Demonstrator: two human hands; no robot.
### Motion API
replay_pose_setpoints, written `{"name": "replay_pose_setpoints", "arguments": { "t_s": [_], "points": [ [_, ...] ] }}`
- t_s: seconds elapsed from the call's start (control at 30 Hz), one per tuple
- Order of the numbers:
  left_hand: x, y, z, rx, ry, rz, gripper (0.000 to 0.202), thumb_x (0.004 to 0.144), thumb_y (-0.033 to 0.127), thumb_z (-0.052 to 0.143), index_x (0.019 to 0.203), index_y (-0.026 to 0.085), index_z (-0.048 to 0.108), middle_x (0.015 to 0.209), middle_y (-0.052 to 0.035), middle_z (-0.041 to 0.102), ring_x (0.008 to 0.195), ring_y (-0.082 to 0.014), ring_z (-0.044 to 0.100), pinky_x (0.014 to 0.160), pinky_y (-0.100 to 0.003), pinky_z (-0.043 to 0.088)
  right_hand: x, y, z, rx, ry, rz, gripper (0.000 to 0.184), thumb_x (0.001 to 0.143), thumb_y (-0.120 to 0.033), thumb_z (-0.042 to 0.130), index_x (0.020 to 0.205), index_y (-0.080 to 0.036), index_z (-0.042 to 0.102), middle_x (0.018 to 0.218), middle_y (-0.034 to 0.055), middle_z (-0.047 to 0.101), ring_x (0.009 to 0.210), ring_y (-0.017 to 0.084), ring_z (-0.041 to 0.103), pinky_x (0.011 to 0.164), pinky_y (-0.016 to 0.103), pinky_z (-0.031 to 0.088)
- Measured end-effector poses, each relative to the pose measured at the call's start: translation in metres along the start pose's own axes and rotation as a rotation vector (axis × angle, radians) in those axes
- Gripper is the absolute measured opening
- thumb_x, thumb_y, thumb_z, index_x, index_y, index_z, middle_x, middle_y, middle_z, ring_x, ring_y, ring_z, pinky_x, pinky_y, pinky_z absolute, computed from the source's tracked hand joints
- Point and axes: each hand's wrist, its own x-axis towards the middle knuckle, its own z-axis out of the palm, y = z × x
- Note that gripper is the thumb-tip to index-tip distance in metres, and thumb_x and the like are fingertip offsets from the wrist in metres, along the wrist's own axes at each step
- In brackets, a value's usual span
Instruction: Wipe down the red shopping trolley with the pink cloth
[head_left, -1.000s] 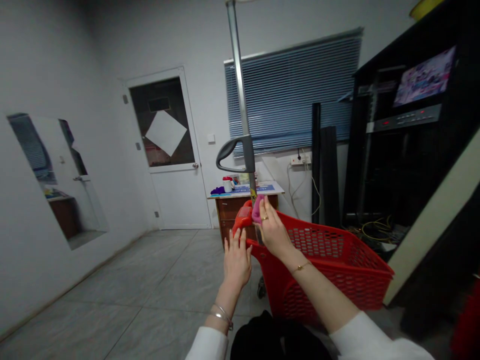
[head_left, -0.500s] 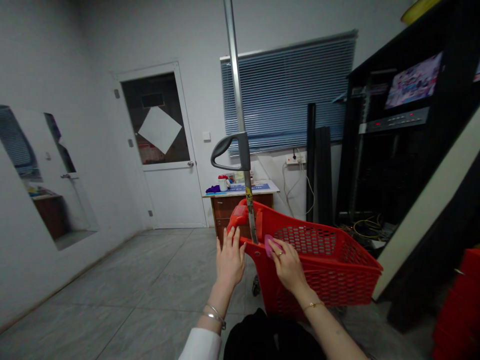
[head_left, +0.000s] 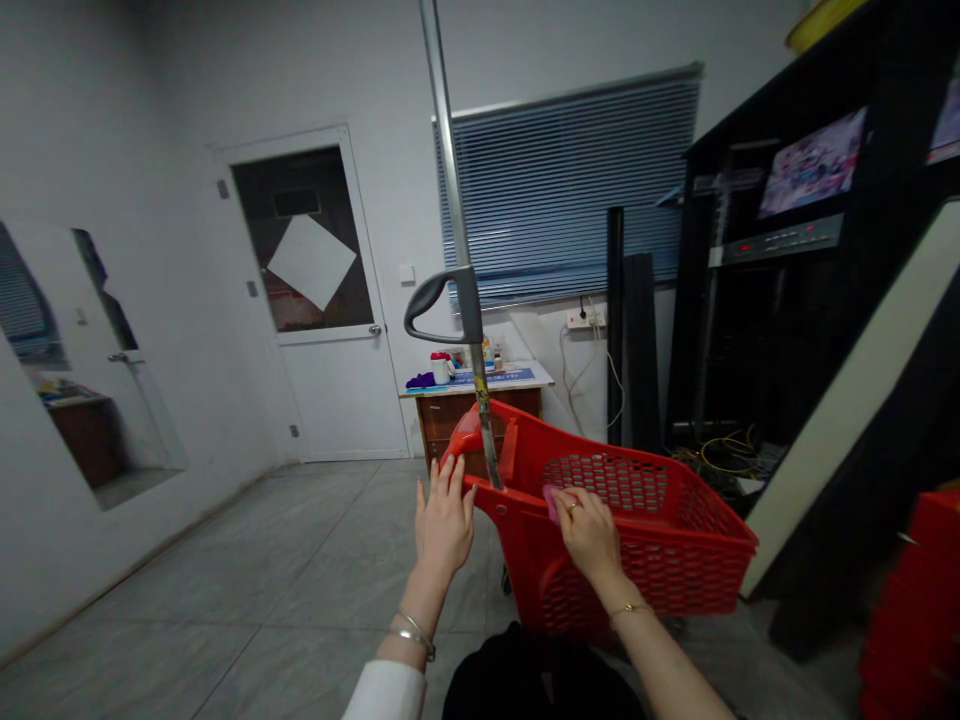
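A red plastic shopping cart (head_left: 634, 570) with a perforated basket stands in front of me. My left hand (head_left: 444, 525) lies with spread, outstretched fingers on the cart's red handle (head_left: 463, 437). Pinched in my right hand (head_left: 589, 535) is a pink cloth (head_left: 553, 503), pressed against the near upper rim of the basket; most of it is hidden by the fingers. Between the two hands, a metal pole (head_left: 450, 150) with a grey loop grip (head_left: 442, 305) rises from the cart's rim.
Behind the cart, a brown desk (head_left: 480, 408) holds a red-lidded jar (head_left: 441, 367) and a purple cloth (head_left: 421, 380). A black rack (head_left: 750, 320) with a screen stands at right, near a leaning pale board (head_left: 847, 400). Red stacked items (head_left: 911, 600) sit lower right.
My right hand has slid the pink cloth rightward along the basket rim, away from the pole. My left hand stays on the handle. The whole view has shifted slightly.
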Motion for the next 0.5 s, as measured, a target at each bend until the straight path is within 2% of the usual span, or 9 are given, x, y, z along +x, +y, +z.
{"name": "replay_pose_setpoints", "arguments": {
  "t_s": [0.07, 0.13, 0.2, 0.27, 0.33, 0.4, 0.5],
  "points": [
    [0.000, 0.000, 0.002, 0.001, 0.002, 0.013, 0.051, 0.100, 0.031, 0.037, 0.150, 0.023, 0.033, 0.155, -0.0109, 0.039, 0.145, -0.0317, 0.030, 0.112, -0.061, 0.034, -0.004, 0.021, -0.004, -0.019, 0.017, 0.045, 0.038, 0.101, -0.035, 0.039, 0.098, -0.020, 0.074, 0.094, 0.0072, 0.068, 0.083, 0.018, 0.056, 0.081, 0.030, 0.039],
    [0.000, 0.003, 0.005, -0.017, 0.004, 0.032, 0.051, 0.099, 0.030, 0.038, 0.149, 0.020, 0.035, 0.155, -0.0122, 0.038, 0.145, -0.0311, 0.031, 0.113, -0.058, 0.036, -0.002, 0.017, -0.003, -0.044, 0.049, 0.113, 0.040, 0.101, -0.034, 0.038, 0.094, -0.018, 0.074, 0.091, 0.0076, 0.068, 0.081, 0.018, 0.056, 0.080, 0.031, 0.040],
    [0.000, 0.005, 0.007, -0.027, 0.007, 0.043, 0.052, 0.099, 0.030, 0.039, 0.149, 0.018, 0.035, 0.155, -0.0132, 0.038, 0.144, -0.0309, 0.032, 0.114, -0.056, 0.035, 0.006, -0.010, 0.005, -0.040, 0.073, 0.129, 0.037, 0.101, -0.033, 0.039, 0.098, -0.019, 0.074, 0.093, 0.0074, 0.069, 0.083, 0.018, 0.056, 0.080, 0.031, 0.040],
    [0.000, 0.004, 0.007, -0.011, 0.002, 0.040, 0.052, 0.099, 0.030, 0.038, 0.150, 0.018, 0.034, 0.156, -0.0128, 0.038, 0.144, -0.0304, 0.032, 0.115, -0.056, 0.034, 0.015, -0.044, 0.015, -0.006, 0.082, 0.085, 0.033, 0.101, -0.031, 0.041, 0.107, -0.022, 0.072, 0.101, 0.0070, 0.069, 0.090, 0.018, 0.057, 0.083, 0.030, 0.040],
    [0.001, 0.001, 0.004, 0.035, -0.018, 0.023, 0.053, 0.100, 0.031, 0.036, 0.151, 0.020, 0.032, 0.157, -0.0109, 0.036, 0.145, -0.0303, 0.030, 0.115, -0.058, 0.032, 0.019, -0.062, 0.020, 0.013, 0.072, 0.024, 0.032, 0.100, -0.029, 0.042, 0.117, -0.023, 0.069, 0.109, 0.0066, 0.069, 0.096, 0.018, 0.057, 0.086, 0.031, 0.040],
    [0.003, -0.004, 0.001, 0.088, -0.043, -0.014, 0.052, 0.100, 0.032, 0.034, 0.151, 0.023, 0.032, 0.157, -0.0087, 0.036, 0.146, -0.0312, 0.029, 0.114, -0.062, 0.030, 0.014, -0.054, 0.020, -0.003, 0.048, -0.015, 0.033, 0.100, -0.027, 0.041, 0.119, -0.023, 0.068, 0.110, 0.0066, 0.069, 0.096, 0.018, 0.057, 0.087, 0.031, 0.040],
    [0.004, -0.008, -0.002, 0.116, -0.062, -0.050, 0.052, 0.100, 0.033, 0.034, 0.151, 0.026, 0.032, 0.157, -0.0068, 0.036, 0.145, -0.0333, 0.029, 0.113, -0.066, 0.029, -0.004, -0.009, 0.010, -0.060, 0.018, -0.021, 0.035, 0.100, -0.024, 0.039, 0.114, -0.022, 0.070, 0.106, 0.0074, 0.069, 0.093, 0.019, 0.057, 0.087, 0.032, 0.040]
  ]
}}
